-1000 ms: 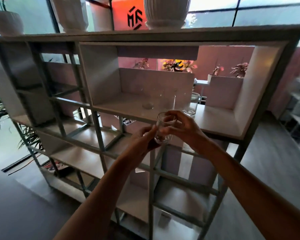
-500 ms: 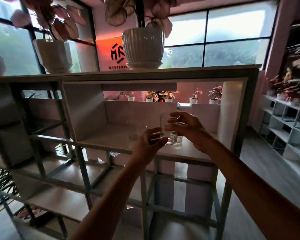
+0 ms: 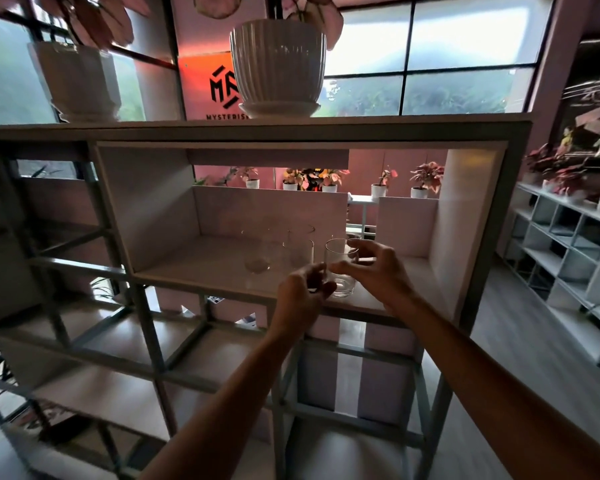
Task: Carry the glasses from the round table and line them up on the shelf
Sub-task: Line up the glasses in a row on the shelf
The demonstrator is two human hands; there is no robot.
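A clear tumbler glass (image 3: pixel 342 277) stands on the white shelf board (image 3: pixel 201 268) near its front edge, in the large open compartment. My right hand (image 3: pixel 374 271) wraps it from the right, thumb on the front and fingers behind the rim. My left hand (image 3: pixel 300 292) touches its lower left side with curled fingertips. To the left, more clear glasses stand in a loose row: one (image 3: pixel 298 254) right beside it, one (image 3: pixel 257 258) farther left, and another (image 3: pixel 302 232) behind them. They are faint and hard to tell apart.
The shelf unit has metal-framed cubbies (image 3: pixel 94 306) to the left and below. A white ribbed plant pot (image 3: pixel 278 67) and a second pot (image 3: pixel 78 81) stand on top. A lower white shelf with potted plants (image 3: pixel 568 230) runs along the right wall.
The glass went up from below the shelf board and forward into the compartment, and now rests on the board. My view tilted upward and both hands stayed on the glass.
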